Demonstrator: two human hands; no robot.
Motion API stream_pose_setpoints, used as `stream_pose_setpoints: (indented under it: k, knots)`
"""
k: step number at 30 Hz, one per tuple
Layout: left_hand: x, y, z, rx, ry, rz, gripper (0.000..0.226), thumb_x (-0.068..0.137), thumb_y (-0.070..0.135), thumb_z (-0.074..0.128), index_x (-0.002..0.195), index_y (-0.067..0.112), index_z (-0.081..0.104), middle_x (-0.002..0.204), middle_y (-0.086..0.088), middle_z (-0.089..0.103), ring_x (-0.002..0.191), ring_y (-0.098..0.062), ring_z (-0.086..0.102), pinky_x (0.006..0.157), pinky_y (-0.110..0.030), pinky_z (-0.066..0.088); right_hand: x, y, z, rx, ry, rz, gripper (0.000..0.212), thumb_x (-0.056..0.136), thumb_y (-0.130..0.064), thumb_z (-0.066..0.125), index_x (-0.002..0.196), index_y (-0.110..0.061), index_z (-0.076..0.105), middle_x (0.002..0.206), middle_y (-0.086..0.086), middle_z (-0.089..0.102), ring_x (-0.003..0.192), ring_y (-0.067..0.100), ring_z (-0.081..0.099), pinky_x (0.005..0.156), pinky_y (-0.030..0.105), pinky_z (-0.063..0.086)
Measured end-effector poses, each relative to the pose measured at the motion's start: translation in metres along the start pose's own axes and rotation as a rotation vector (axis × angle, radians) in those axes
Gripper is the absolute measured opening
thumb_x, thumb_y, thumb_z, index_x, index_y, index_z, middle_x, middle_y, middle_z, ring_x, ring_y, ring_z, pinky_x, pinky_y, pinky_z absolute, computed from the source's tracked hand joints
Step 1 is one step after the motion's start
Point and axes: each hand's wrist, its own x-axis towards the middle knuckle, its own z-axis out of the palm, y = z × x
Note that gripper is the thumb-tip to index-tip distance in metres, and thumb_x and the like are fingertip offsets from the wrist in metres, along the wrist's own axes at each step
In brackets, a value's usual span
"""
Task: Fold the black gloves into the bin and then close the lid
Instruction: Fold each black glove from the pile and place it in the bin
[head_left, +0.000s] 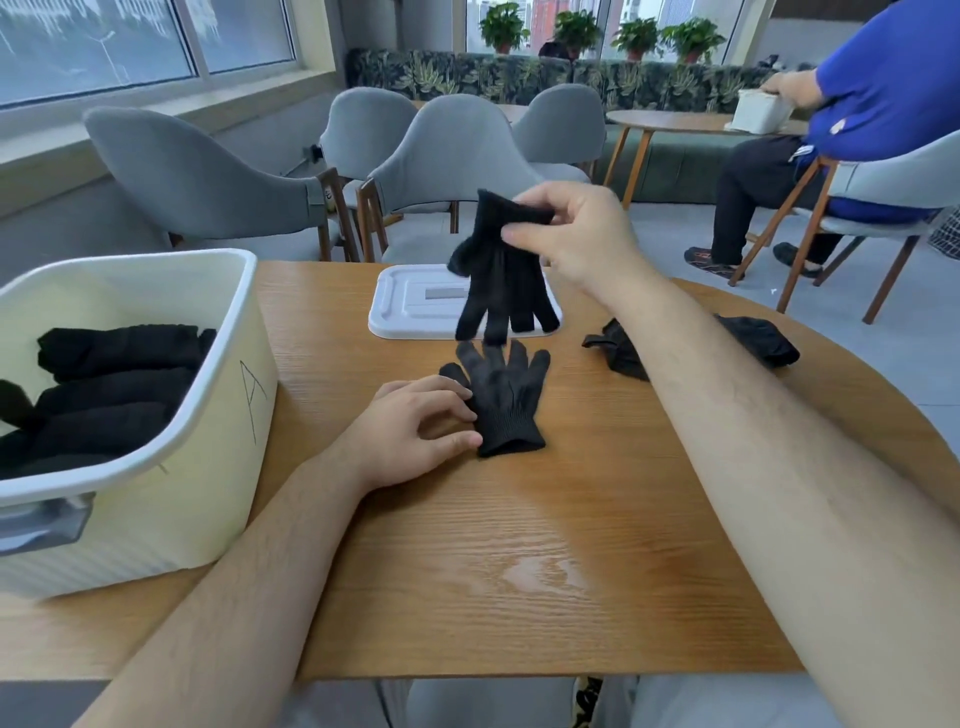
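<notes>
One glove aloft, seemingly over lid edge

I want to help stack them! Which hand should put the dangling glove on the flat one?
Right. The right hand pinches the hanging glove by its cuff, just above the flat glove. The left hand only touches that glove's edge, probably steadying it.
</notes>
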Motion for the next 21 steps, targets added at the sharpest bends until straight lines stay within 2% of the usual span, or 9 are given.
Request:
stream_pose_setpoints:
  k: [2,4,6,9,12,14,18,21]
  knots:
    - [-0.001,0.0,-0.001,-0.014,0.019,0.004,0.045,0.084,0.07,0.049,0.104,0.038,0.072,0.128,0.026,0.057,0.125,0.008,0.046,0.109,-0.029,0.026,-0.006,-0.005,-0.001,-0.103,0.083,-0.112,0.016,0.087,-0.016,0.075,0.09,-0.032,0.075,0.085,-0.014,0.073,0.076,0.009,0.067,0.074,0.03,0.057]
    - [-0.002,0.002,-0.001,-0.025,0.029,-0.009,0.046,0.085,0.07,0.047,0.104,0.037,0.073,0.127,0.025,0.057,0.124,0.009,0.047,0.107,-0.029,0.027,-0.028,0.003,0.005,-0.275,0.069,-0.201,0.015,0.09,-0.018,0.071,0.1,-0.028,0.076,0.096,-0.013,0.071,0.088,0.009,0.065,0.081,0.03,0.057]
    - [-0.002,0.003,-0.002,-0.003,0.047,-0.02,0.043,0.087,0.069,0.05,0.104,0.038,0.074,0.123,0.025,0.058,0.119,0.009,0.049,0.105,-0.03,0.03,-0.059,0.022,0.017,-0.432,-0.022,-0.247,0.019,0.091,-0.017,0.067,0.106,-0.024,0.075,0.099,-0.01,0.068,0.092,0.009,0.061,0.083,0.033,0.056]
    - [-0.001,0.004,-0.001,0.048,0.056,-0.034,0.033,0.087,0.061,0.061,0.103,0.036,0.073,0.115,0.023,0.057,0.113,0.006,0.05,0.101,-0.032,0.034,-0.101,0.057,0.035,-0.568,-0.185,-0.217,0.02,0.088,-0.021,0.065,0.104,-0.028,0.074,0.095,-0.016,0.059,0.094,0.006,0.053,0.079,0.038,0.054]
    - [-0.003,0.007,0.002,0.062,0.081,-0.029,0.034,0.085,0.06,0.064,0.101,0.031,0.072,0.112,0.022,0.058,0.108,0.004,0.053,0.098,-0.031,0.04,-0.123,0.077,0.041,-0.548,-0.271,-0.187,0.019,0.09,-0.026,0.065,0.106,-0.029,0.074,0.095,-0.017,0.057,0.094,0.004,0.052,0.077,0.035,0.053]
    - [-0.006,0.011,0.002,0.053,0.111,-0.039,0.031,0.084,0.056,0.07,0.098,0.028,0.068,0.106,0.021,0.059,0.098,0.001,0.056,0.091,-0.027,0.045,-0.128,0.079,0.039,-0.473,-0.271,-0.188,0.016,0.091,-0.026,0.067,0.106,-0.027,0.074,0.094,-0.015,0.058,0.091,0.003,0.055,0.077,0.032,0.053]
    - [-0.013,0.018,0.001,0.06,0.114,-0.099,0.038,0.081,0.057,0.07,0.098,0.028,0.053,0.097,0.017,0.054,0.085,-0.004,0.053,0.071,-0.014,0.038,-0.132,0.076,0.036,-0.439,-0.244,-0.231,0.011,0.089,-0.023,0.07,0.098,-0.023,0.075,0.087,-0.013,0.059,0.083,0.006,0.057,0.071,0.032,0.055]
    - [-0.014,0.019,0.001,0.079,0.109,-0.089,0.038,0.081,0.06,0.068,0.097,0.028,0.053,0.097,0.017,0.054,0.082,-0.006,0.055,0.072,-0.02,0.041,-0.133,0.073,0.037,-0.449,-0.243,-0.252,0.011,0.087,-0.023,0.07,0.097,-0.024,0.075,0.084,-0.013,0.058,0.079,0.006,0.057,0.069,0.029,0.054]
